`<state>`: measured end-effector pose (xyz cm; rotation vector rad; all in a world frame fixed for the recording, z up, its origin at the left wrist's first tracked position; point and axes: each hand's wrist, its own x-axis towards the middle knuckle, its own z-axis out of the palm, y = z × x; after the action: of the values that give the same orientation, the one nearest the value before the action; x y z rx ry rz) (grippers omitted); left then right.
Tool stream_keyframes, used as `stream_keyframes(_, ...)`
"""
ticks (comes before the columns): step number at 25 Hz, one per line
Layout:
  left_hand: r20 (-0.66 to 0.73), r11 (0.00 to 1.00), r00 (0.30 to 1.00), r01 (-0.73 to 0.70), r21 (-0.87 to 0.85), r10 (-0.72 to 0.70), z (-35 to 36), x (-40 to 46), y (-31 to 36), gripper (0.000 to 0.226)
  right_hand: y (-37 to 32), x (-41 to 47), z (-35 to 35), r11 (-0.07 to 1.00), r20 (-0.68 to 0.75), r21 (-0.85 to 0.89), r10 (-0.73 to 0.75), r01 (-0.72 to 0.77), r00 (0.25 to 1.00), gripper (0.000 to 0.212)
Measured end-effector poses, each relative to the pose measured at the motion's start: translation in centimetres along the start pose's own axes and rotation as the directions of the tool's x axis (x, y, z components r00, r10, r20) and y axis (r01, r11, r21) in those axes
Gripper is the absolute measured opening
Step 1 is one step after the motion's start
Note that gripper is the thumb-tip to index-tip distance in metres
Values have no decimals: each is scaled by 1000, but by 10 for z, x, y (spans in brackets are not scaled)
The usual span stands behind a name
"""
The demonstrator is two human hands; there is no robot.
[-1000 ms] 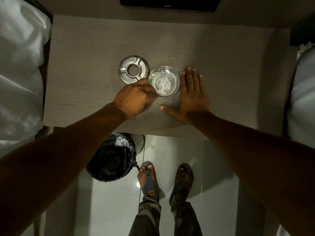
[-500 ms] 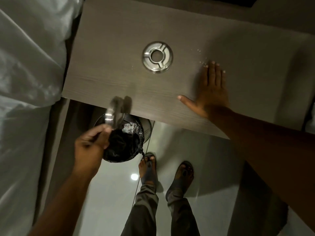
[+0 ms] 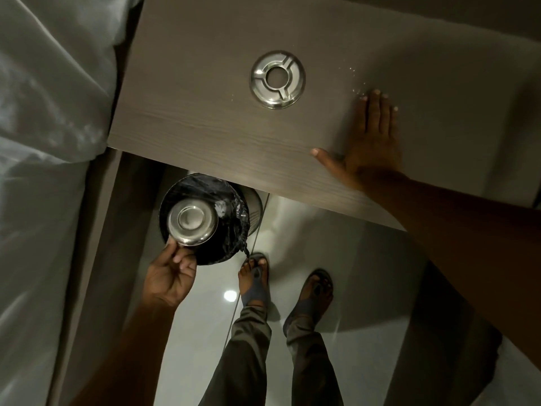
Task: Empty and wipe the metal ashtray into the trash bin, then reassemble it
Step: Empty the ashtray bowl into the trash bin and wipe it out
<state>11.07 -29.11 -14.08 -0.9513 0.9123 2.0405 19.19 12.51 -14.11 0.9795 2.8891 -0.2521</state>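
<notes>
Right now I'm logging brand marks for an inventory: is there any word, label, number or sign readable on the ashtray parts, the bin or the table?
None can be read.
Ashtray bowl, held upside down over the trash bin by the left hand: plain metal underside, no stamp visible.
Ashtray lid on the table: no marking.
Bin's black liner: no print visible.
Right hand rests flat on the table; no lettering there.

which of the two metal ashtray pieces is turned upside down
The bowl in the left hand, held over the trash bin with its underside showing. The ring-shaped lid lies face up on the table.
</notes>
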Motion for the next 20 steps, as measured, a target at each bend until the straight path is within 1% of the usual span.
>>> stream_keyframes(2, 16, 999, 999, 30, -30, -29, 2, 9, 0, 35, 1, 3, 1, 1000, -34, 10, 4, -4, 999, 134)
stream_keyframes(4, 19, 999, 999, 50, -22, -50, 2, 14, -3, 33, 4, 0, 7, 1000, -59, 23, 11, -9, 998, 132)
stream_keyframes(8, 25, 998, 997, 69, -2, -69, -6, 20, -12, 31, 4, -13, 17, 1000, -9, -5, 14, -14, 1000, 131)
stream_keyframes(10, 36, 997, 997, 74, -19, -73, -2, 25, -14, 32, 5, -12, 13, 999, 19, 25, 46, -47, 999, 128)
stream_keyframes(12, 62, 995, 994, 96, -30, -94, 4, 33, -20, 31, 3, -19, 5, 988, 53, 124, 90, -96, 995, 118)
stream_keyframes(13, 73, 993, 991, 113, -26, -110, 8, 35, -24, 31, -3, -30, -1, 971, 69, 215, 88, -101, 994, 109)
stream_keyframes(14, 81, 991, 989, 129, -21, -127, 11, 38, -28, 30, -15, -46, -8, 943, 52, 325, 60, -73, 997, 96)
stream_keyframes(16, 76, 988, 985, 156, -17, -154, 14, 43, -33, 27, -60, -82, -20, 825, -9, 565, -6, 10, 1000, 62)
stream_keyframes(17, 63, 987, 986, 158, -19, -156, 16, 44, -34, 24, -87, -98, -24, 716, 60, 698, -31, -19, 998, 47)
stream_keyframes(18, 50, 988, 987, 151, -19, -150, 16, 43, -32, 23, -116, -110, -32, 557, 235, 817, -85, -149, 968, 37)
stream_keyframes(19, 44, 989, 988, 147, -21, -146, 17, 41, -31, 22, -142, -116, -41, 358, 432, 866, -182, -350, 883, 32)
stream_keyframes(20, 57, 989, 988, 143, -21, -142, 18, 38, -31, 22, -159, -114, -47, 181, 563, 826, -306, -533, 768, 31)
